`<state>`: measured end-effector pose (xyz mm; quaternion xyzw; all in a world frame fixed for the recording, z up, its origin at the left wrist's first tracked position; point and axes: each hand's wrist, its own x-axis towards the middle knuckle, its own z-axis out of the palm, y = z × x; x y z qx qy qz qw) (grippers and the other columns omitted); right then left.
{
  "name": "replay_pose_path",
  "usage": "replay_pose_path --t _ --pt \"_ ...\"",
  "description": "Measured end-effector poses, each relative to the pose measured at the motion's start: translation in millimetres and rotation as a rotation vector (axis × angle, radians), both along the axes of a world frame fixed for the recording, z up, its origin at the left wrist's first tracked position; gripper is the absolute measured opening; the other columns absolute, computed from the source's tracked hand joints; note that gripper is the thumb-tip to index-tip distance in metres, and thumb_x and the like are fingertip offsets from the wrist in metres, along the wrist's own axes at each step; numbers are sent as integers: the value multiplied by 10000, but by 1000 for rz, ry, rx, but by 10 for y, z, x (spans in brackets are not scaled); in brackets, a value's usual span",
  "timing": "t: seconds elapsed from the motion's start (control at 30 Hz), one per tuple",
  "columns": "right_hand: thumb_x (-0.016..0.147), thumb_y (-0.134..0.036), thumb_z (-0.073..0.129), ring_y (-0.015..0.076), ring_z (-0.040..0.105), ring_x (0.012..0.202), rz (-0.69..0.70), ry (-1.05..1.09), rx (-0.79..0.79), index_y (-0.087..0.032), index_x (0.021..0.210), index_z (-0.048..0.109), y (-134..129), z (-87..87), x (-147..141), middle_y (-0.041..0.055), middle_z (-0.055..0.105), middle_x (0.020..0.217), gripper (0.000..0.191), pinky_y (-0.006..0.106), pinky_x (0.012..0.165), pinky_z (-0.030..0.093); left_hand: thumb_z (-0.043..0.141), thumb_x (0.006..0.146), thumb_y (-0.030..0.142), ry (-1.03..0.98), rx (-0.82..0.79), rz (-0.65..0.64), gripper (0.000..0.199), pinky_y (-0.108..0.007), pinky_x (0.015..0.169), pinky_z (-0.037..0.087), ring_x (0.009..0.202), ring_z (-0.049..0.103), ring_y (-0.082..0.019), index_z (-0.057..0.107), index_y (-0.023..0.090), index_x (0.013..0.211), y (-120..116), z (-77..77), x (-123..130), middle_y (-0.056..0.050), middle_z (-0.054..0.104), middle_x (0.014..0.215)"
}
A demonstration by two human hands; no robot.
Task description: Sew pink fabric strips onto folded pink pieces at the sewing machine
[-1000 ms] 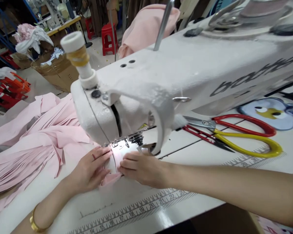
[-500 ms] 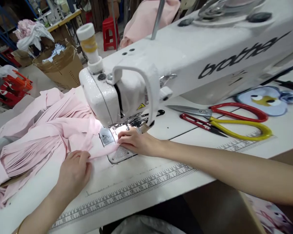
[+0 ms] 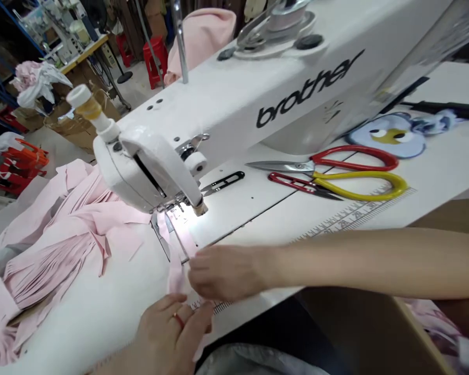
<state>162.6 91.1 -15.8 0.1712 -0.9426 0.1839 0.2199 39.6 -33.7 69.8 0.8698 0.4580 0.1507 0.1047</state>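
A white Brother sewing machine head [image 3: 234,104] stands over the white table, with its needle and presser foot area [image 3: 175,205] brightly lit. A narrow pink fabric strip [image 3: 176,276] runs from under the presser foot towards me. My right hand [image 3: 226,273] reaches in from the right, its fingertips pinching the strip. My left hand [image 3: 172,333], wearing a red ring, grips the strip lower down, near the table's front edge. A heap of pleated pink fabric [image 3: 50,265] lies to the left of the machine.
Large scissors with red and yellow handles [image 3: 336,172] and red-handled shears [image 3: 300,183] lie right of the machine. Black thread snips [image 3: 222,182] lie closer to the needle. A printed ruler [image 3: 352,216] runs along the table. Red stools and cardboard boxes stand beyond.
My view has turned to the right. My left hand has moved towards the near table edge, and my right hand has drawn back from the needle plate. The pink strip now stretches towards me.
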Motion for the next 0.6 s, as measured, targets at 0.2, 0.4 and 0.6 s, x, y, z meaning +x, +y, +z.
replay_pose_path --t 0.2,0.4,0.6 --pt "760 -182 606 153 493 636 -7 22 -9 -147 597 611 -277 58 246 50 580 710 167 259 500 398 372 879 124 88 -51 24 265 -274 705 544 899 596 -185 505 139 1108 359 -138 -330 -115 618 949" --pt "746 -169 573 142 511 610 -11 -6 -7 -134 690 667 -241 113 292 52 610 731 115 247 452 400 257 892 7 367 75 -218 365 -307 817 517 1042 556 -223 423 19 1217 656 -451 -514 -174 606 1069" --pt "786 -183 509 111 484 535 -59 67 -81 -140 703 650 -278 107 331 21 589 648 169 243 428 382 447 843 31 228 107 -57 421 -381 866 497 1132 491 -269 410 52 1261 488 -534 -474 -186 566 1138"
